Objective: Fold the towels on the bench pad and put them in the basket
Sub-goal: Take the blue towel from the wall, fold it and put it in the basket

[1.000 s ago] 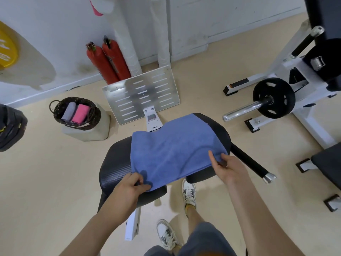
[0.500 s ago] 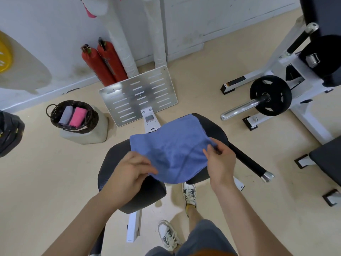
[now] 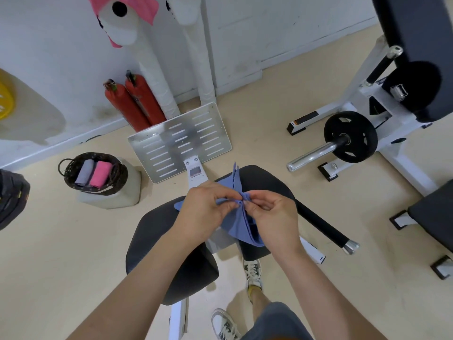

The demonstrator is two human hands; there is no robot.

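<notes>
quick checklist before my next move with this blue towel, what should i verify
1. Grip on the blue towel: ok. The left hand and the right hand both pinch it where its edges meet.
2. Corners aligned: cannot tell. The fingers cover them.
3. Surface to lay it on: ok. The bench pad sits directly below the hands.
4. Fold finished: not ok. The towel is only doubled over and hangs loose.
5. Room in the basket: cannot tell. The grey towel and the pink towel lie side by side across much of its opening.
</notes>
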